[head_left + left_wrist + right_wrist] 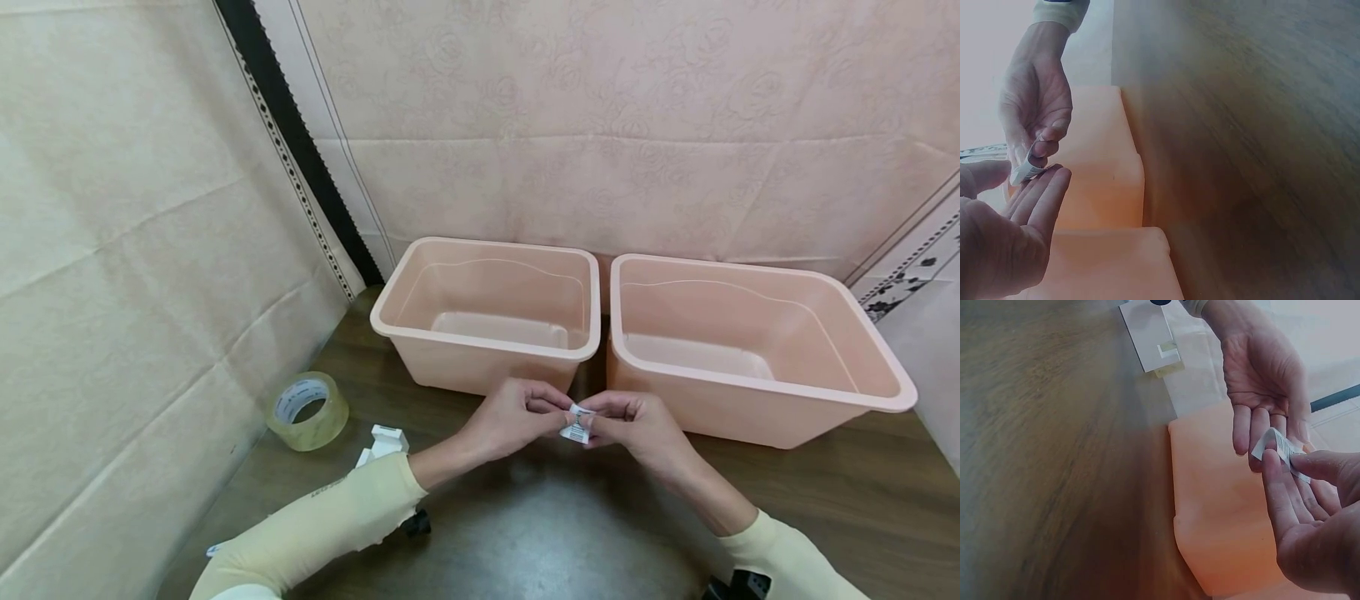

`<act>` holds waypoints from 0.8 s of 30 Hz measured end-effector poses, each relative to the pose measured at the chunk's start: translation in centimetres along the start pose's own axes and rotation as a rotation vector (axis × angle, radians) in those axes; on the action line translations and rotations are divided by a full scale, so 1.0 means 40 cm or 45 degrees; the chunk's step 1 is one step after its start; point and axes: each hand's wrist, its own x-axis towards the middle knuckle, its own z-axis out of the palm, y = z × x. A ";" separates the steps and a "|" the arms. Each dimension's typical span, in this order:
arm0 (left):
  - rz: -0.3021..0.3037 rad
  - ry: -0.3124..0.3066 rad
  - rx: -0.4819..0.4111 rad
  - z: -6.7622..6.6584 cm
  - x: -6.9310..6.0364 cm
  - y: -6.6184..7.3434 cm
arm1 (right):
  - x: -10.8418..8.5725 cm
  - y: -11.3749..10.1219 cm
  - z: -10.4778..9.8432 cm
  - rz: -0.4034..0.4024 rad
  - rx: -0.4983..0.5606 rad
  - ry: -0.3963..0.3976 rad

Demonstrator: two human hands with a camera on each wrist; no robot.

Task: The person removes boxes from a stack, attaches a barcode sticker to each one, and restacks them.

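A small white printed label or packet (576,424) is between both hands, in front of the gap between two pink bins. My left hand (517,421) pinches its left side between thumb and fingers; my right hand (637,429) pinches its right side. The right wrist view shows the white piece (1282,450) bent, with dark printed lines. In the left wrist view the same piece (1025,170) is partly covered by the fingers. Whether it is a single sheet or folded, I cannot tell.
Behind the hands stand a left pink bin (480,367) and a right pink bin (720,408), both without visible contents. A roll of clear tape (325,429) lies on the table at left, with small white boxes (388,440) beside my left forearm. Patterned cloth hangs behind.
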 end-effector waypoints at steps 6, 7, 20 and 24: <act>-0.001 -0.015 -0.018 0.000 0.000 0.001 | -0.001 0.000 -0.001 0.001 -0.007 -0.006; -0.001 -0.018 -0.019 0.000 0.000 0.001 | -0.002 0.000 -0.001 0.003 -0.007 -0.006; 0.021 0.004 -0.023 -0.001 0.005 0.001 | -0.005 0.003 -0.007 0.021 0.003 -0.002; 0.014 0.028 -0.043 -0.010 0.003 0.004 | -0.009 0.010 -0.015 0.019 0.011 0.004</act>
